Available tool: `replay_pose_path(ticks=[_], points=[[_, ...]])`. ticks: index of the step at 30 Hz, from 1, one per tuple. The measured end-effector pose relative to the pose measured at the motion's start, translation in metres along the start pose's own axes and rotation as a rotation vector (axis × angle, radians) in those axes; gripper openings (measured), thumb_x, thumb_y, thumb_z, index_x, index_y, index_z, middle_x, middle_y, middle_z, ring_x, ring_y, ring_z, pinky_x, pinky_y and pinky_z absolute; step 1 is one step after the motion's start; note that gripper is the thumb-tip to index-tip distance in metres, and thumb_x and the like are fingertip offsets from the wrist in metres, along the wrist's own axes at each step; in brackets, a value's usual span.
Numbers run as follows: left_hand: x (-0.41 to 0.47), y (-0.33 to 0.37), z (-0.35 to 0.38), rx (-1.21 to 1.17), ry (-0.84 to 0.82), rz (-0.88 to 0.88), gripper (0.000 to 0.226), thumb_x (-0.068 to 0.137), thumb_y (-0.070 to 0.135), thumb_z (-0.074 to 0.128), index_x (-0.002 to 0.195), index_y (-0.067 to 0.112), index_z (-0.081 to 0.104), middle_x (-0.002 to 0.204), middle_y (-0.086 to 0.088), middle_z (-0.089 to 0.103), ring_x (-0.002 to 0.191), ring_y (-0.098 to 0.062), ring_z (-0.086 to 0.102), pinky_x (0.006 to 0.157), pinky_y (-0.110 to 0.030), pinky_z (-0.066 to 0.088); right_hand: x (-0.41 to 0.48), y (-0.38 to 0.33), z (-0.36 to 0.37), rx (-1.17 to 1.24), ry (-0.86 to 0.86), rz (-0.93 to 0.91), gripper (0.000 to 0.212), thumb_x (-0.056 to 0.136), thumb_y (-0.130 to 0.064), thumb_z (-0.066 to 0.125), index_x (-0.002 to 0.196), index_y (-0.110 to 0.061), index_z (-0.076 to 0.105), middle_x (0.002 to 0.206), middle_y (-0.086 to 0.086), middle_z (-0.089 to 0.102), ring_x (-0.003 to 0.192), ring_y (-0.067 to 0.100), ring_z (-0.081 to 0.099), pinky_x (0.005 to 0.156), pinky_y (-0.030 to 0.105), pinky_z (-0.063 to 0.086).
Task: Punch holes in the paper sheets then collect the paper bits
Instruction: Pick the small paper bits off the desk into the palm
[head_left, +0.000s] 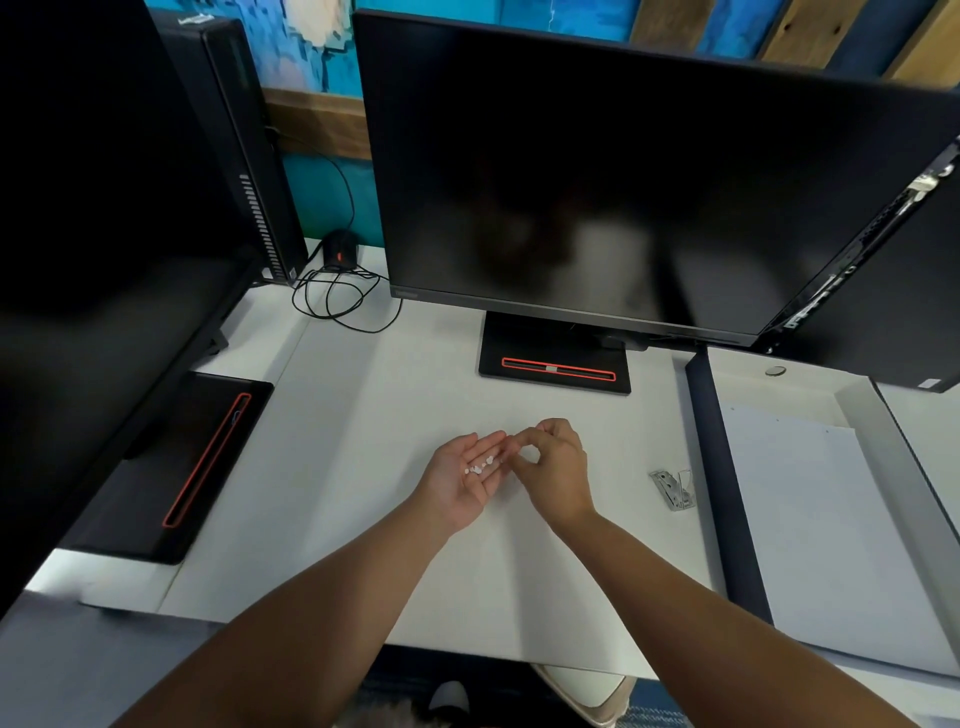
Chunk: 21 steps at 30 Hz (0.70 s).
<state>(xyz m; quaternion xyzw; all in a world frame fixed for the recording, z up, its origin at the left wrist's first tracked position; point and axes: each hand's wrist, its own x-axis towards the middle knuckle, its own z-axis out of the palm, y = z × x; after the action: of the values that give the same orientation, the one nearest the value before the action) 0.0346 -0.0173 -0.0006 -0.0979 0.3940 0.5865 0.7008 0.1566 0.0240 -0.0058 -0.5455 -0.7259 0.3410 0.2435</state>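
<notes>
A: Where are the paper bits (479, 466)?

B: Lying in the cupped palm of the left hand (464, 478), which is turned up and open. The right hand (553, 464) is just beside its fingertips, thumb and forefinger pinched in a closed grip; whether a bit sits between them is too small to tell.

A: And the punch?

B: The metal hole punch (675, 488) lies on the counter (363, 415) to the right of the right hand, apart from it. Further right, past a dark divider (722, 467), the paper sheets (831, 525) lie flat.

A: Beyond the hands?

B: A dark monitor (623, 171) on its stand, another monitor (104, 208) to the left, and a mouse (340, 248) with coiled cable.
</notes>
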Motion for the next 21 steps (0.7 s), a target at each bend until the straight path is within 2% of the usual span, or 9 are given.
replay_pose_path(ticks=[5, 8, 11, 17, 21], points=[[0.001, 0.005, -0.004, -0.021, -0.018, -0.004, 0.033, 0.098, 0.016, 0.041, 0.110, -0.008, 0.060, 0.104, -0.020, 0.070, 0.099, -0.029, 0.066, 0.081, -0.035, 0.052, -0.002, 0.010, -0.008, 0.001, 0.009, -0.019, 0.013, 0.089, -0.015, 0.062, 0.096, -0.015, 0.073, 0.098, 0.000, 0.050, 0.097, 0.017, 0.053, 0.085, 0.023, 0.042], [0.001, 0.010, -0.008, -0.033, -0.030, 0.001, 0.033, 0.097, 0.015, 0.042, 0.110, -0.009, 0.060, 0.103, -0.021, 0.070, 0.102, -0.030, 0.065, 0.087, -0.038, 0.050, -0.011, 0.029, -0.011, -0.128, 0.005, -0.040, 0.025, 0.091, -0.003, 0.053, 0.106, -0.011, 0.071, 0.096, 0.006, 0.057, 0.092, 0.024, 0.059, 0.084, 0.029, 0.047], [0.001, 0.014, -0.010, -0.026, -0.040, 0.005, 0.032, 0.097, 0.015, 0.042, 0.110, -0.009, 0.060, 0.104, -0.021, 0.070, 0.105, -0.031, 0.064, 0.089, -0.038, 0.050, -0.023, 0.046, -0.010, -0.264, -0.034, -0.041, 0.030, 0.090, 0.000, 0.050, 0.109, -0.012, 0.070, 0.099, 0.009, 0.062, 0.092, 0.029, 0.059, 0.081, 0.037, 0.048], [0.001, 0.016, -0.012, -0.036, -0.035, 0.006, 0.032, 0.098, 0.016, 0.041, 0.109, -0.008, 0.060, 0.114, -0.021, 0.065, 0.106, -0.030, 0.063, 0.091, -0.038, 0.049, -0.038, 0.055, 0.000, -0.430, -0.025, -0.170, 0.038, 0.074, 0.004, 0.063, 0.105, -0.015, 0.070, 0.086, 0.008, 0.064, 0.073, 0.034, 0.060, 0.063, 0.033, 0.042], [0.002, 0.016, -0.011, -0.027, -0.033, -0.002, 0.032, 0.098, 0.016, 0.041, 0.108, -0.008, 0.060, 0.115, -0.020, 0.064, 0.104, -0.030, 0.064, 0.089, -0.038, 0.050, -0.035, 0.048, 0.005, -0.437, -0.059, -0.234, 0.036, 0.083, -0.006, 0.059, 0.117, -0.019, 0.065, 0.098, 0.007, 0.064, 0.088, 0.030, 0.058, 0.074, 0.034, 0.039]])
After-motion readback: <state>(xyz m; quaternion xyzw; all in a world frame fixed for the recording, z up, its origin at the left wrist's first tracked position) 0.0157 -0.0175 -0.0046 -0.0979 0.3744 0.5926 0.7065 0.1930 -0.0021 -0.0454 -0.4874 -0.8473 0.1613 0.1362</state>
